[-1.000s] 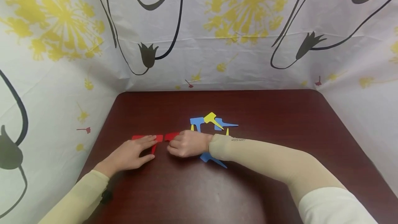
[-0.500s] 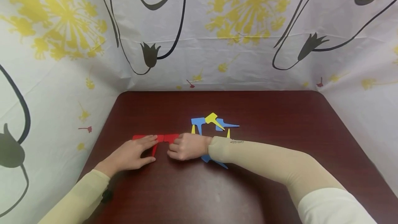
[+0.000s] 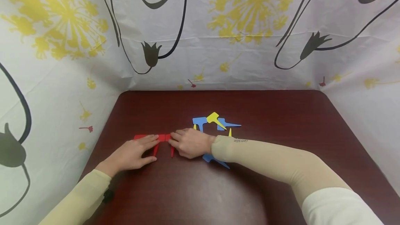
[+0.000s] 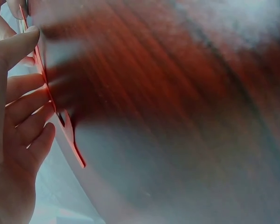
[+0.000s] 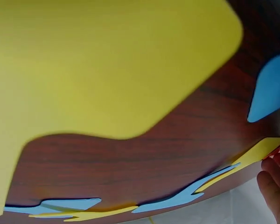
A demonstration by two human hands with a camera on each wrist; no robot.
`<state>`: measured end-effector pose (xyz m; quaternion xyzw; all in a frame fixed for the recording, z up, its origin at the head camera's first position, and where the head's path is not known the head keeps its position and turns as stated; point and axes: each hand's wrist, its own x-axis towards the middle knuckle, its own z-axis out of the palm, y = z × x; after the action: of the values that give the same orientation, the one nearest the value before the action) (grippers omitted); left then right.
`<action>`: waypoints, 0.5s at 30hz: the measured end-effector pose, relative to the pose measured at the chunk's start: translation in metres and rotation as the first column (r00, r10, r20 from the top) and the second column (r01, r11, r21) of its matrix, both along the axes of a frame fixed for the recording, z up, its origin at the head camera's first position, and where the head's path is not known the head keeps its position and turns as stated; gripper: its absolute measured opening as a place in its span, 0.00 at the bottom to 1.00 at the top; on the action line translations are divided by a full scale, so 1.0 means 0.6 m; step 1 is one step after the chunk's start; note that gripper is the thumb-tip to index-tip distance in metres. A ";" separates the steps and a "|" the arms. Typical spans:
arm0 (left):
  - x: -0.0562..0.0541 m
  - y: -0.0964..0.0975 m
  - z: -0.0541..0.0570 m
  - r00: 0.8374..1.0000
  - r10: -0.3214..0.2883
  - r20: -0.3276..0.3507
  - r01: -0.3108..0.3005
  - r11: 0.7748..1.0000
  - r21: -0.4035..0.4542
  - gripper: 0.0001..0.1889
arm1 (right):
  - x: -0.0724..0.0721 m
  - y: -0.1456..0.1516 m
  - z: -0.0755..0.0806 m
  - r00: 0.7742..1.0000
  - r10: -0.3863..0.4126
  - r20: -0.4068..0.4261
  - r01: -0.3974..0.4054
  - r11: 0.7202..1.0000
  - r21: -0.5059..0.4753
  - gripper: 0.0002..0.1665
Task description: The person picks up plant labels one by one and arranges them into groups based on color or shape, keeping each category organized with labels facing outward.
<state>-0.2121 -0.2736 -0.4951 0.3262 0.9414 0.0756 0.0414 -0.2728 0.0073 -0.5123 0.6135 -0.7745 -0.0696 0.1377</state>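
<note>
T-shaped plant labels in red, blue and yellow lie on the dark wooden table. My left hand rests with its fingers on a row of red plant labels, covering part of them; one end of the row shows in the left wrist view as a thin red plant label. My right hand lies over another red plant label, fingers extended onto its head, the stem pointing toward me. The heads of these two neighbouring red labels meet almost edge to edge between the hands.
Beyond the right hand, blue labels and yellow labels form a ring, partly hidden by the right forearm. Another blue label shows below that forearm. Patterned white cloth walls the table at the back and sides.
The right hand brought its red label left against the neighbouring one, then loosened from a curled grip to fingers laid on it, uncovering the stem. The left hand stays in place.
</note>
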 end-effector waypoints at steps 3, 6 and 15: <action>0.000 -0.001 -0.003 1.000 -0.008 -0.013 0.008 1.000 -0.002 0.40 | 0.000 0.002 -0.002 1.000 -0.009 0.002 0.009 1.000 -0.001 0.29; 0.000 -0.002 -0.005 1.000 -0.018 -0.023 0.018 1.000 0.004 0.40 | 0.001 0.003 -0.004 1.000 -0.012 0.002 0.012 1.000 -0.006 0.29; 0.003 -0.005 -0.008 0.999 -0.015 -0.045 0.016 1.000 0.016 0.39 | 0.006 0.001 0.002 1.000 0.004 -0.004 -0.004 1.000 0.001 0.29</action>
<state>-0.2103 -0.2765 -0.4997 0.3356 0.9388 0.0758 0.0181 -0.2695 0.0078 -0.5111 0.6149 -0.7730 -0.0711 0.1390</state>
